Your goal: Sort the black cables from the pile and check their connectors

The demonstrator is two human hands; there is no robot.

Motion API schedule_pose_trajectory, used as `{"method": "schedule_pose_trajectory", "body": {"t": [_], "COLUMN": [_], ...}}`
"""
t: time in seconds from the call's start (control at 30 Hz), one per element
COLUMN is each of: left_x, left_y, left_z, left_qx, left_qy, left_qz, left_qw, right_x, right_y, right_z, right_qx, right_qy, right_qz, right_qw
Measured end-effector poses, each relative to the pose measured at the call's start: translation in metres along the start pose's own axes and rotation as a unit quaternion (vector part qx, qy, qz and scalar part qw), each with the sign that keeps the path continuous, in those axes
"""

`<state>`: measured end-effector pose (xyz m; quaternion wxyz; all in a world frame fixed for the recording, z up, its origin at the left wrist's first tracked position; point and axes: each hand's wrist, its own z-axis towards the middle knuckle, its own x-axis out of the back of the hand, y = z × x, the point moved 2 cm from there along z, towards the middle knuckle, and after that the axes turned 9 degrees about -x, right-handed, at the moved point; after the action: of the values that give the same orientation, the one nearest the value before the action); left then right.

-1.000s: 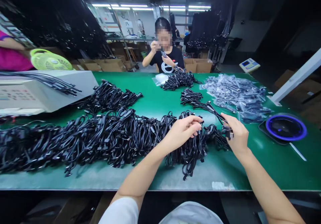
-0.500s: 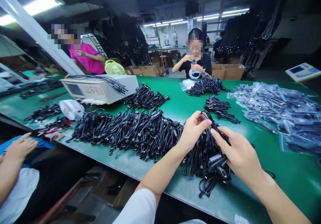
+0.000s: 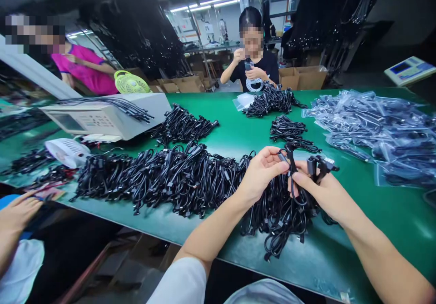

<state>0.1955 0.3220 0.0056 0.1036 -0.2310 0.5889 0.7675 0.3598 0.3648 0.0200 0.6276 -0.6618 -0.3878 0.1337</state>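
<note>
My left hand (image 3: 264, 170) pinches a black cable (image 3: 292, 163) near a thicker cylindrical part, thumb and fingers closed on it. Opposite it, my right hand (image 3: 322, 188) is closed round the same bundled cable, whose connector ends (image 3: 322, 164) stick up past the fingers. Both hands are held just above the right end of a long pile of coiled black cables (image 3: 190, 181). Below them, looped cables (image 3: 281, 238) hang toward the front of the green table (image 3: 235, 136). My right palm and some of the cable in it are hidden.
Clear bags of cables (image 3: 381, 131) lie at the right. Smaller cable heaps (image 3: 291, 131) lie beyond my hands. A beige instrument (image 3: 112, 117), a white fan (image 3: 68, 152) and a green fan (image 3: 131, 82) stand left. A co-worker (image 3: 254, 63) sits opposite; another person's hand (image 3: 17, 213) is at lower left.
My right hand has turned, so the connector ends now point up and to the right instead of hanging below. The view has shifted somewhat to the right and down.
</note>
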Motion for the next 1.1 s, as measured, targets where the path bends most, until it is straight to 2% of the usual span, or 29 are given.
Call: {"method": "schedule_pose_trajectory", "body": {"t": [0.1, 0.33, 0.53, 0.67, 0.73, 0.87, 0.97, 1.1], "left_x": [0.000, -0.004, -0.001, 0.001, 0.001, 0.005, 0.009, 0.010], "left_y": [0.002, 0.004, 0.005, 0.007, 0.010, 0.021, 0.025, 0.026], "left_z": [-0.001, -0.005, -0.004, -0.003, -0.003, -0.002, -0.002, -0.003], "left_qx": [-0.009, -0.031, -0.022, -0.026, -0.048, -0.120, -0.116, -0.099], "left_qy": [-0.010, 0.000, 0.029, 0.015, 0.006, -0.008, -0.021, -0.013], "left_qz": [0.000, 0.008, 0.020, 0.036, 0.059, 0.127, 0.139, 0.129], "left_qw": [1.000, 0.999, 0.999, 0.999, 0.997, 0.985, 0.983, 0.987], "right_x": [0.003, 0.001, -0.001, 0.000, 0.000, -0.002, -0.006, -0.008], "right_y": [0.002, 0.004, 0.001, 0.002, 0.003, 0.002, 0.003, 0.008], "right_z": [0.001, 0.003, -0.002, -0.001, -0.002, -0.008, -0.013, -0.014], "right_qx": [0.009, 0.016, 0.022, 0.029, 0.018, 0.040, 0.082, 0.092], "right_qy": [0.001, 0.026, 0.008, 0.014, 0.032, 0.116, 0.132, 0.129], "right_qz": [0.037, 0.033, 0.017, 0.028, 0.001, -0.156, -0.221, -0.230], "right_qw": [0.999, 0.999, 1.000, 0.999, 0.999, 0.980, 0.963, 0.960]}}
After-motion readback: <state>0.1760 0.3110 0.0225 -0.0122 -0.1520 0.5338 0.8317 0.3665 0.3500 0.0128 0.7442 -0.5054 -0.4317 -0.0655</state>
